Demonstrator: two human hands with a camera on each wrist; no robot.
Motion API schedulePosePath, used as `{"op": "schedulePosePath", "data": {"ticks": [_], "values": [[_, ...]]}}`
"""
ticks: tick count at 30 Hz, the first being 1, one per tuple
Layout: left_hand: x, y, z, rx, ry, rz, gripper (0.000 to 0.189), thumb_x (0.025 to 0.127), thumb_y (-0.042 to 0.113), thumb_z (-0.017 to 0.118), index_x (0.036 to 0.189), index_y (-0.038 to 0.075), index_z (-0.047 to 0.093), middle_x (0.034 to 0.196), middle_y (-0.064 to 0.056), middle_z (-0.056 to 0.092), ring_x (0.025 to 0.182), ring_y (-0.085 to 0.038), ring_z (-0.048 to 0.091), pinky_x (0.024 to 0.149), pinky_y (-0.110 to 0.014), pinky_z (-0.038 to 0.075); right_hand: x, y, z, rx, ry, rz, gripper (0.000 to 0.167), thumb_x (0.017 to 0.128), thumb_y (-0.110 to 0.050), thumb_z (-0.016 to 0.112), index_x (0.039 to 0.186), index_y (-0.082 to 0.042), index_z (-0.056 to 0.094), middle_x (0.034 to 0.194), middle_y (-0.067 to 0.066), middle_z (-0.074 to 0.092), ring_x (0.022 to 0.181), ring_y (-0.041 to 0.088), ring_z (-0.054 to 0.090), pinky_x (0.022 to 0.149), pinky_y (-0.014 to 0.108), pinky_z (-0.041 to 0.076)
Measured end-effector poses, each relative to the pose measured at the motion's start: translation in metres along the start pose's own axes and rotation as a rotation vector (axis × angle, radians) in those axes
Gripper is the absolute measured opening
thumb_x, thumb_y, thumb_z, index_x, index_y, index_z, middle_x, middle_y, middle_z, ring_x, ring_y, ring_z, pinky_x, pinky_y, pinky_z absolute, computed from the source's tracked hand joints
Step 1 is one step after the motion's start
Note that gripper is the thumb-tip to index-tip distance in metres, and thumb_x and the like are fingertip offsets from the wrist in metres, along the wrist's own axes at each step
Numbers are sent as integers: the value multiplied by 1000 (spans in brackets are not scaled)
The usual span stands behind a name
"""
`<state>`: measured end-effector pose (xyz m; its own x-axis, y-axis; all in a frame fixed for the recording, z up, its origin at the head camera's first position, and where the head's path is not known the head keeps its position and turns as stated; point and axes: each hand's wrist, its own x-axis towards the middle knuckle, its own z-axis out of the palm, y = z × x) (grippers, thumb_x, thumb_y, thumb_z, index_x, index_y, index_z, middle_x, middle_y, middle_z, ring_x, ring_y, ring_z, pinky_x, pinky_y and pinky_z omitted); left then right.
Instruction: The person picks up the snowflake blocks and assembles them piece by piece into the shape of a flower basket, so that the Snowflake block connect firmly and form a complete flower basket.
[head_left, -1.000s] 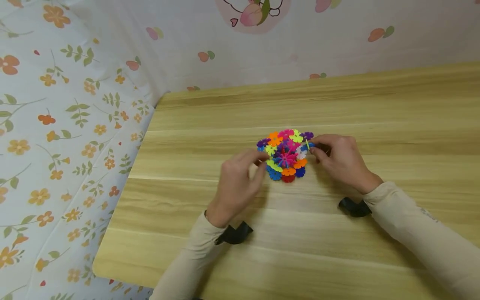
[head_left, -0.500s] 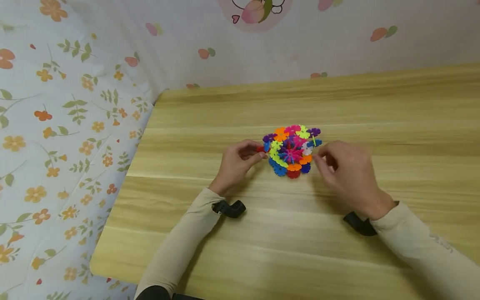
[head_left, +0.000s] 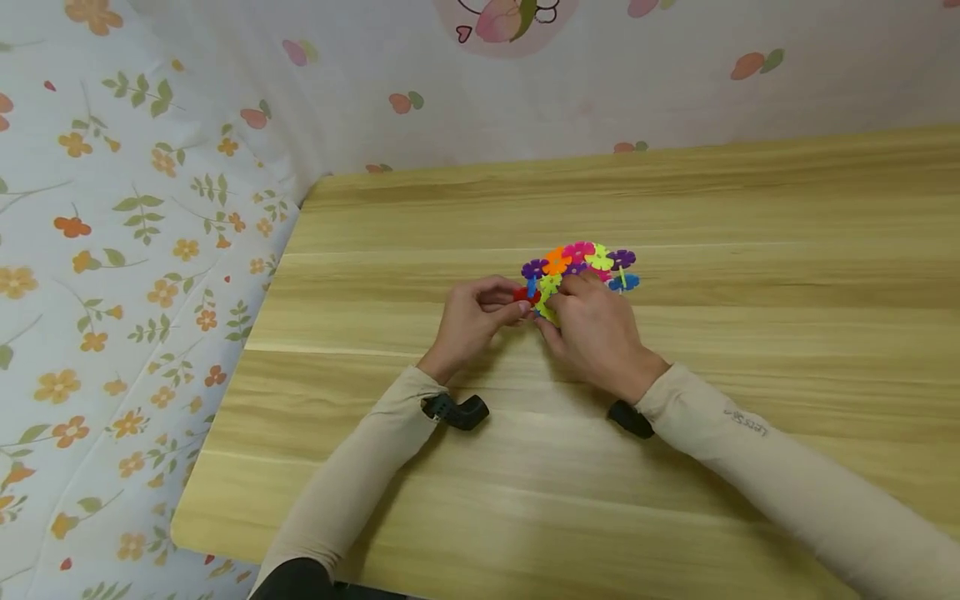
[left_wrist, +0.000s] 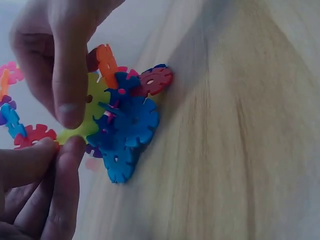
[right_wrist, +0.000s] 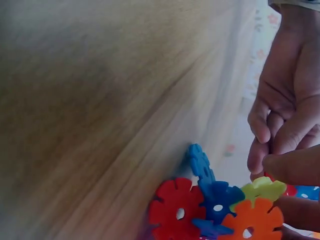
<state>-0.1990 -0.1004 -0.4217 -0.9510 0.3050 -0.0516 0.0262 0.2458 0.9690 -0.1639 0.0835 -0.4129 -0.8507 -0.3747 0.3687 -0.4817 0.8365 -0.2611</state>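
A cluster of interlocking plastic flower discs [head_left: 577, 254] in many colours sits on the wooden table. My left hand [head_left: 467, 323] is at its left side, thumb and fingers pinching a red flower disc [head_left: 524, 295]. From the right, my right hand [head_left: 600, 337] reaches over the cluster and pinches a yellow-green flower disc [left_wrist: 95, 107] beside the red one. Both hands' fingertips nearly meet in the left wrist view. Blue discs [left_wrist: 132, 122] face the left wrist camera; an orange disc [right_wrist: 252, 220] shows in the right wrist view. My right hand hides the cluster's middle.
The wood-grain table [head_left: 420, 225] has a rounded corner and edge at left. A white cloth [head_left: 135, 250] with orange flowers hangs beside it, and a pale printed cloth [head_left: 360, 67] stands behind. Black wrist mounts [head_left: 459, 412] project below both wrists.
My right hand has let go of the blue piece at the cluster's right and moved left across it. My left hand has taken hold of the red disc, then stayed there.
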Motion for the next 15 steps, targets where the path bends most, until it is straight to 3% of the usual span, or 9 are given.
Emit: {"op": "schedulePosePath", "data": {"ticks": [5, 10, 15], "values": [[3, -2, 4, 16, 19, 15, 19, 90, -3, 70, 108, -9, 69, 102, -29, 73, 89, -37, 76, 74, -34, 63, 4, 2, 2, 37, 27, -16, 16, 84, -13, 74, 85, 3, 77, 86, 16, 73, 86, 33, 65, 83, 43, 59], [5, -2, 9, 42, 6, -4, 18, 90, -2, 70, 107, -8, 68, 103, -28, 74, 91, -36, 76, 72, -33, 63, 5, 5, 2, 8, 58, -24, 18, 82, -14, 76, 82, 3, 77, 83, 17, 73, 81, 34, 65, 75, 44, 58], [5, 0, 9, 106, -31, 34, 17, 93, 1, 68, 108, -7, 66, 104, -27, 75, 92, -35, 76, 73, -35, 63, 7, 5, 3, -21, 64, -2, 21, 80, -18, 81, 81, 2, 76, 80, 16, 72, 80, 35, 67, 71, 48, 58]]}}
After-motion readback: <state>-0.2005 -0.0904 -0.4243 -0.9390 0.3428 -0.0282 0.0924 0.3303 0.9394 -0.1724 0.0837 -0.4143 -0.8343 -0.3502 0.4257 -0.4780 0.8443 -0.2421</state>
